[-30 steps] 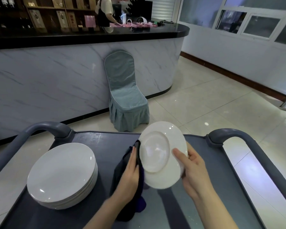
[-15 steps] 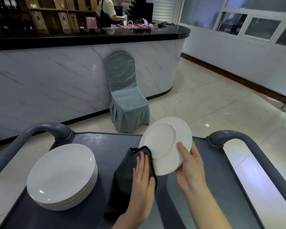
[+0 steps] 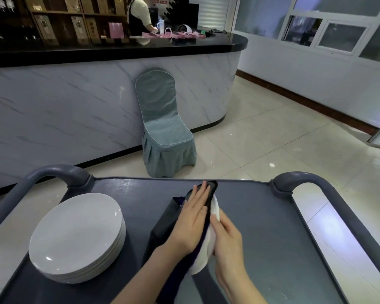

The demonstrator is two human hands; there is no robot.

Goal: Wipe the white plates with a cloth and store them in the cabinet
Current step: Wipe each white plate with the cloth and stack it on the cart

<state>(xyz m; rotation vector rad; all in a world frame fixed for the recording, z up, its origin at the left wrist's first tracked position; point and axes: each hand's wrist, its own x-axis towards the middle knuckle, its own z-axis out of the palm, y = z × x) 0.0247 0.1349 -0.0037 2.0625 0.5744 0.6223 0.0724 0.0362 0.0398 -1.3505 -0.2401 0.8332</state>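
Note:
A white plate (image 3: 203,257) stands nearly on edge above the grey cart top (image 3: 272,233), so only its thin rim and a sliver of its face show. My right hand (image 3: 227,242) grips its right side. My left hand (image 3: 192,218) lies flat, fingers together, pressing a dark cloth (image 3: 167,222) against the plate's left face. The cloth hangs down over the cart and hides most of the plate. A stack of several white plates (image 3: 76,238) rests on the cart's left side.
Curved grey cart handles rise at the far left (image 3: 53,174) and far right (image 3: 305,181). Beyond the cart stand a blue-covered chair (image 3: 165,137) and a marble-fronted bar counter (image 3: 75,102). A person works behind the counter (image 3: 139,16). Tiled floor spreads to the right.
The plate has turned from facing me to nearly edge-on and dropped lower. My left hand with the cloth has slid up over its face, covering most of it.

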